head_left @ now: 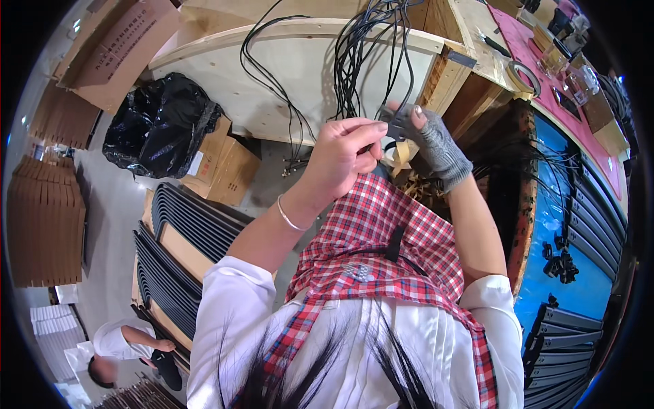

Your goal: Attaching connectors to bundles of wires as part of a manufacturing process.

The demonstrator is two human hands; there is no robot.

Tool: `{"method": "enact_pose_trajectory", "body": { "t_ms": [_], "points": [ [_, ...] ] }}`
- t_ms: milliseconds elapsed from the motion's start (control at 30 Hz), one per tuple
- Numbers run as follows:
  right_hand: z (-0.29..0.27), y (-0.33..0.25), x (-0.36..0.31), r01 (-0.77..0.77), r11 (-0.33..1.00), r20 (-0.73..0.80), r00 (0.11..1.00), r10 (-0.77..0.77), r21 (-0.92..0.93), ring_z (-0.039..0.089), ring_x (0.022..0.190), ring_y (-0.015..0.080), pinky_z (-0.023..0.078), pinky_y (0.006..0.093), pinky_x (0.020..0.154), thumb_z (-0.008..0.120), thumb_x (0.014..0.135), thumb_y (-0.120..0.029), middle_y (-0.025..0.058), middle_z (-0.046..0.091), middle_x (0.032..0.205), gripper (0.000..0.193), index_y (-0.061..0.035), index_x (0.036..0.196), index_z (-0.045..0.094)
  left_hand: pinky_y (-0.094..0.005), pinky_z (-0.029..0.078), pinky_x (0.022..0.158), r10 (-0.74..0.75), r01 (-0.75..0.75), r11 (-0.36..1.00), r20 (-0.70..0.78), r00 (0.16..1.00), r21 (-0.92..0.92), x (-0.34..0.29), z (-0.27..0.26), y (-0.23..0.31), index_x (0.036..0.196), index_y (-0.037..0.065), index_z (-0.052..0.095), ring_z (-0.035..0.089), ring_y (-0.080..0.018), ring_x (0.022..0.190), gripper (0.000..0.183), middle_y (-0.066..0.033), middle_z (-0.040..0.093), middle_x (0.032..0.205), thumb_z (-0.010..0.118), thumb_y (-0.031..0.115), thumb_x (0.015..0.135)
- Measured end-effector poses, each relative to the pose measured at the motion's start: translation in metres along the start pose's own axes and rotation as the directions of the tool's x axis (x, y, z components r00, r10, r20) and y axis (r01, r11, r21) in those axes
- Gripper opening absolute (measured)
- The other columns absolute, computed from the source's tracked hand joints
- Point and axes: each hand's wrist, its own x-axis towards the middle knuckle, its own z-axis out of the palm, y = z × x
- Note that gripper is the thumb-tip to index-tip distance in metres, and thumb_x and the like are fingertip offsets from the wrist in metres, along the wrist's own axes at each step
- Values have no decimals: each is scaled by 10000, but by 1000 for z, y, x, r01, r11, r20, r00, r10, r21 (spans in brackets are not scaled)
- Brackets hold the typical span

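My left hand (pixel 344 155), bare with a bracelet at the wrist, is closed in a pinch, thumb against fingers. What it pinches is too small to make out. Just to its right, my right hand (pixel 441 146) wears a grey fingerless glove and is curled around a black cable (pixel 411 75) that hangs down from above. A tan strip (pixel 402 155), perhaps tape, dangles between the hands. Behind them a bundle of thin black cables (pixel 347 75) droops over the edge of a pale wooden panel (pixel 286 58). More cables (pixel 272 85) with small metal ends hang to the left.
A black plastic bag (pixel 160 126) sits by a cardboard box (pixel 228 167). Stacked black curved parts (pixel 180 252) lie at left, near another person (pixel 129 344). On the right, a blue-covered table (pixel 538 286) carries long black bars (pixel 593 218). A tape roll (pixel 524 78) lies beyond.
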Motion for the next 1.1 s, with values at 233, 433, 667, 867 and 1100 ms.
{"method": "enact_pose_trajectory", "body": {
  "t_ms": [233, 433, 667, 867, 1100],
  "points": [
    [10, -16, 15, 115, 992, 453, 888, -82, -46, 566, 756, 141, 455, 263, 672, 627, 752, -215, 97, 611, 852, 312, 45, 922, 613, -193, 266, 384, -117, 127, 960, 53, 992, -251, -4, -18, 9, 788, -33, 537, 371, -50, 441, 110, -55, 503, 631, 562, 75, 793],
    [22, -30, -1, 319, 906, 552, 825, -122, -278, 555, 737, 127, 448, 261, 662, 626, 746, -168, 58, 606, 823, 255, 28, 909, 610, -193, 323, 425, -126, 133, 977, 51, 991, -169, -15, -20, 13, 834, -56, 535, 407, -48, 473, 92, -77, 535, 673, 537, 30, 800],
    [12, -21, -8, 600, 371, 530, 800, -280, -709, 525, 750, 113, 428, 251, 697, 591, 784, -134, 49, 582, 792, 185, 1, 912, 594, -183, 315, 452, 113, -87, 965, -96, 989, 247, -17, -18, -3, 920, -58, 536, 409, -53, 489, 127, -112, 576, 707, 519, 13, 816],
    [11, -24, -20, 377, 811, 346, 909, -232, -447, 544, 769, 125, 433, 256, 699, 574, 800, -143, 68, 601, 830, 179, 2, 900, 601, -180, 359, 471, 114, -120, 990, 87, 990, 69, -17, -21, -4, 869, -57, 549, 462, -66, 507, 98, -103, 583, 674, 532, 10, 799],
    [12, -48, -4, 419, 664, 303, 908, -290, -619, 574, 705, 122, 451, 270, 643, 537, 833, -181, 91, 626, 756, 221, 28, 829, 611, -177, 352, 478, 301, -251, 857, -43, 953, 449, -14, -2, 0, 903, -21, 559, 444, -60, 510, 102, -75, 585, 685, 510, 22, 825]
  ]
}}
